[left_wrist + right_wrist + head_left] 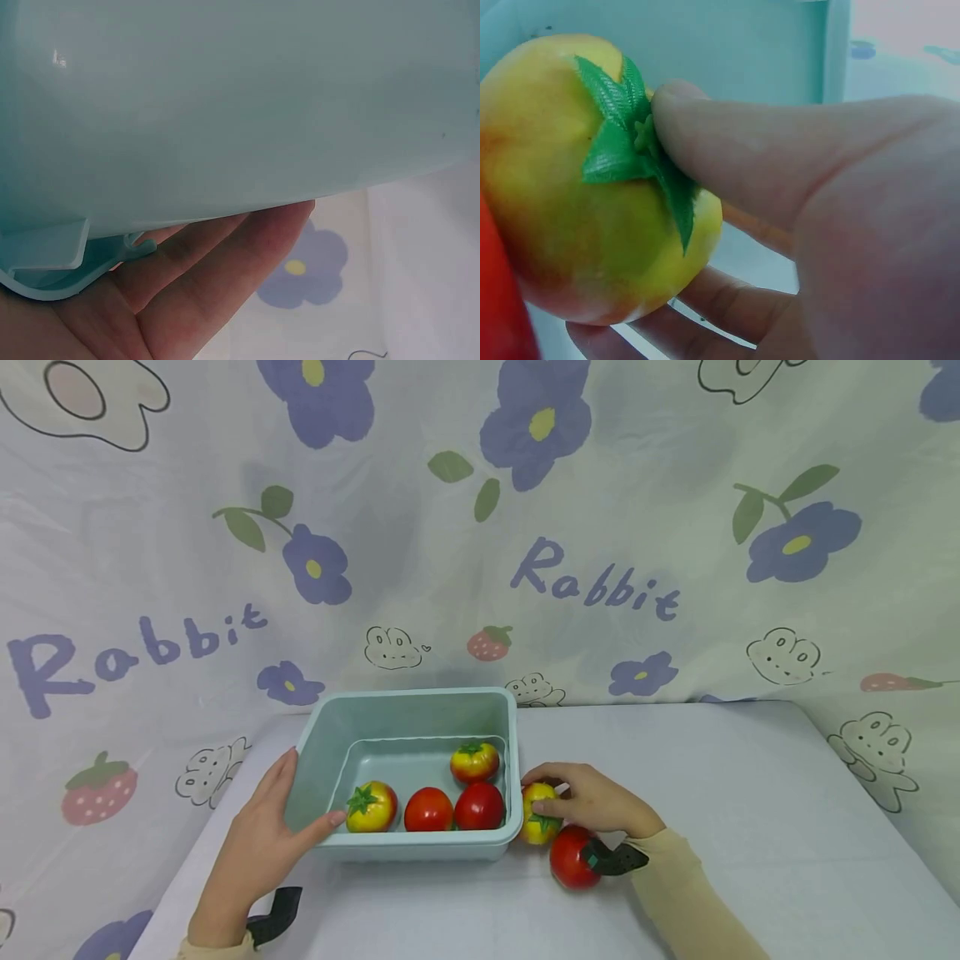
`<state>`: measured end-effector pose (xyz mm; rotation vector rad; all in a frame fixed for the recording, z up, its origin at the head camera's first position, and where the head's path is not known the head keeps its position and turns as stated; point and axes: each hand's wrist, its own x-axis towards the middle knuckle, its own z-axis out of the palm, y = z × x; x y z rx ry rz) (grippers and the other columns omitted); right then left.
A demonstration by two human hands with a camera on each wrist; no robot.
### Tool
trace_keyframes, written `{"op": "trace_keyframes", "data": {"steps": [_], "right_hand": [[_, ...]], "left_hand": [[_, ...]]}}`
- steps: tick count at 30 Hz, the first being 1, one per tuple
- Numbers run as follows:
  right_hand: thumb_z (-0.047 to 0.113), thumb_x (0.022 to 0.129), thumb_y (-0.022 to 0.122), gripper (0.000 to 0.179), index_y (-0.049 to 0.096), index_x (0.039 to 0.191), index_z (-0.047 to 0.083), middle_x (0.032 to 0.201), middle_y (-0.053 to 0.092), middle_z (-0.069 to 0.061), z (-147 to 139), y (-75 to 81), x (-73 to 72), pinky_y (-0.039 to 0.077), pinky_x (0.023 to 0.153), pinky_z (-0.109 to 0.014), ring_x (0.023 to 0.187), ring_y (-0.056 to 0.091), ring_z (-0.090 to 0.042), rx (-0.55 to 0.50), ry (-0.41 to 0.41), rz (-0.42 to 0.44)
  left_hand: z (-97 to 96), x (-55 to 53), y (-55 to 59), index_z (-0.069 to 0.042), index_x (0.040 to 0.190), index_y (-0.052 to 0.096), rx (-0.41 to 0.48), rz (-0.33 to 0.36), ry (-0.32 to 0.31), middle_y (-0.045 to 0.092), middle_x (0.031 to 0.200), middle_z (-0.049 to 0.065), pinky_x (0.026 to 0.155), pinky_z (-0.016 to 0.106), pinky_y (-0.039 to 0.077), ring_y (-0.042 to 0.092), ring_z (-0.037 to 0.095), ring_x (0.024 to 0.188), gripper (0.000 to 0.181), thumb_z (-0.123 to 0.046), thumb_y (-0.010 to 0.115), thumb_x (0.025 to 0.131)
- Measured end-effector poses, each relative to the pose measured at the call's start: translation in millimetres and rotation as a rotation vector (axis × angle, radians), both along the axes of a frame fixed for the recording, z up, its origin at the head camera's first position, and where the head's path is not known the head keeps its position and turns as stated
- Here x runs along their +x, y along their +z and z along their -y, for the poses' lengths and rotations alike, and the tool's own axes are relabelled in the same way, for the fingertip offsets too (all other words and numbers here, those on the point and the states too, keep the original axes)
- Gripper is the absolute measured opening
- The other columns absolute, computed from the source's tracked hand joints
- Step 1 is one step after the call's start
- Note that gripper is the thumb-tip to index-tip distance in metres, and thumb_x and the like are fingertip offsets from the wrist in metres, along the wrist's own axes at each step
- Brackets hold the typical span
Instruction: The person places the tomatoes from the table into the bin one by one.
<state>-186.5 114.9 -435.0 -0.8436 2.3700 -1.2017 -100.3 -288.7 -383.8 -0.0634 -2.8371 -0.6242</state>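
Observation:
A pale blue-green plastic bin (416,693) stands on the white-covered table. My left hand (258,839) holds its near left corner, thumb over the rim and fingers along the outer wall; the left wrist view shows these fingers (225,281) against the bin's wall (225,112). Beside the bin's right wall, my right hand (596,797) grips a yellow toy tomato (538,831). In the right wrist view the thumb lies on its green leaves (615,161), with other fingers behind it. A red tomato (573,860) rests on the table below my right wrist.
Several tomatoes lie inside the bin: a yellow-red one (381,810) at left, red ones (428,810) along the front, another yellow-red one (475,764) behind them. A patterned cloth (420,568) hangs behind the table (787,827).

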Motion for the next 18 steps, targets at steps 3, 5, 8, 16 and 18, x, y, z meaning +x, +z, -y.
{"op": "trace_keyframes", "data": {"steps": [3,5,8,16,18], "right_hand": [[0.031,0.088,0.063,0.034,0.059,0.120,0.019,0.111,0.059,0.010,-3.6,3.0,-0.4,0.050,0.085,-0.032,0.103,0.054,-0.013,-0.031,-0.001,-0.038],[0.031,0.089,0.062,0.035,0.059,0.121,0.017,0.111,0.059,0.010,-6.1,4.8,-1.0,0.050,0.085,-0.034,0.103,0.054,-0.013,-0.049,-0.002,-0.057],[0.031,0.089,0.062,0.033,0.059,0.120,0.020,0.111,0.060,0.011,-9.5,6.6,-1.9,0.050,0.085,-0.033,0.103,0.054,-0.012,-0.067,-0.003,-0.081],[0.034,0.087,0.064,0.031,0.059,0.117,0.030,0.109,0.059,0.016,-13.6,12.7,-0.6,0.050,0.082,-0.027,0.103,0.052,-0.009,-0.064,-0.063,-0.076],[0.035,0.087,0.064,0.032,0.059,0.117,0.030,0.110,0.059,0.016,-14.2,14.5,0.4,0.051,0.082,-0.027,0.104,0.052,-0.009,-0.066,-0.075,-0.079]], "left_hand": [[-0.2,0.5,0.0,-0.002,0.148,0.011,0.002,0.003,0.000,0.019,0.150,0.021,0.084,0.072,0.033,0.036,0.051,0.122,0.101,-0.053,0.065,0.078],[-0.3,0.5,0.3,-0.002,0.148,0.011,0.001,0.004,-0.002,0.019,0.150,0.021,0.085,0.072,0.033,0.035,0.051,0.122,0.101,-0.053,0.065,0.079],[-0.2,0.4,0.4,-0.002,0.148,0.011,-0.001,0.005,-0.003,0.019,0.150,0.021,0.085,0.072,0.033,0.035,0.051,0.122,0.101,-0.052,0.065,0.079],[0.2,0.5,0.3,-0.002,0.148,0.011,0.001,0.001,-0.003,0.019,0.150,0.022,0.085,0.072,0.033,0.035,0.051,0.123,0.101,-0.052,0.066,0.079],[0.1,0.6,0.2,-0.002,0.148,0.012,0.002,0.002,-0.001,0.019,0.150,0.022,0.085,0.072,0.033,0.035,0.050,0.123,0.101,-0.051,0.066,0.079]]}}
